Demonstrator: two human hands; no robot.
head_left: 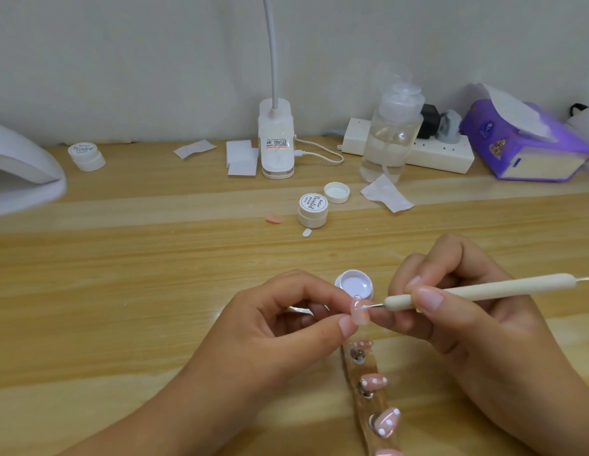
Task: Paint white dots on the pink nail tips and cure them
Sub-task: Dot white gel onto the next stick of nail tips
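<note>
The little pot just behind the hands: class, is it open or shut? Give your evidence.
Open. The pot has no lid on it, and its pale inside shows from above.

the left edge cuts off the curing lamp (20,166).

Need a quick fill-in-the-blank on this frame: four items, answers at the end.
1. The right hand holds the dotting tool with its point on a ___ nail tip.
2. The left hand pinches that nail tip in front of a paint pot that stands ___ (open/closed).
3. The finished tips on the strip carry ___ dots.
4. The tissue pack at the far right is ___.
Answers: pink; open; white; purple.
</note>
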